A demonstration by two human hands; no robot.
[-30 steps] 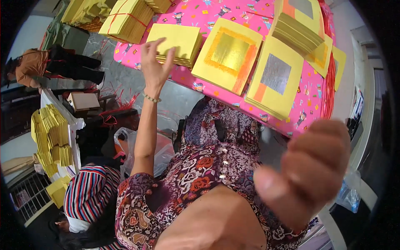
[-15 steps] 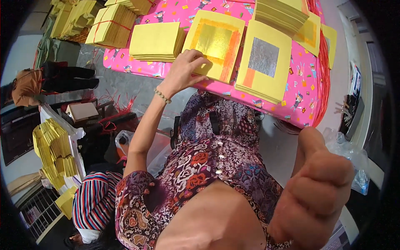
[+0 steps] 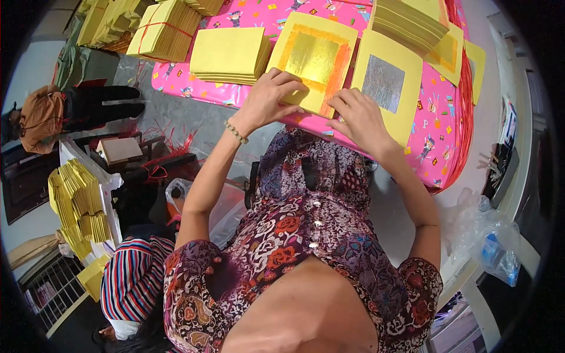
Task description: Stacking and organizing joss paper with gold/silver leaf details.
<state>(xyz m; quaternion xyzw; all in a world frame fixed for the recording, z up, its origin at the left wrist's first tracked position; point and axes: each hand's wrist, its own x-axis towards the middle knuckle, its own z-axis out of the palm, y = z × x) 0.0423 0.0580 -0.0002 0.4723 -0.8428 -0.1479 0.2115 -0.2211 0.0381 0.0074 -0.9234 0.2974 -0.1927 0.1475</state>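
Room: on a grey floor to our left we see a person in an orange-brown top point(image 3: 41, 117) and, lower, a striped garment point(image 3: 135, 276) on another person.
Surface: a table under a pink patterned cloth point(image 3: 441, 126), with red strings point(image 3: 468, 106) along its right side.
Gold-foil stack: yellow paper bearing an orange-bordered gold square point(image 3: 315, 62); it lies at the table's near edge, its lower corners under our fingertips.
Neighbours: a plain yellow stack point(image 3: 226, 54) just to the left, a silver-foil stack point(image 3: 384, 82) just to the right.
Left hand point(image 3: 272, 97): at the gold-foil stack's lower left corner, fingers bent over the paper, thumb apart from them near the edge; we cannot tell whether any sheet is pinched.
Right hand point(image 3: 362, 120): at the lower right corner, fingers curled, back of the hand upward; its grip, too, we cannot tell.
Arms: both reach forward, elbows bent, hands angled inward; a beaded bracelet point(image 3: 236, 132) circles our left wrist.
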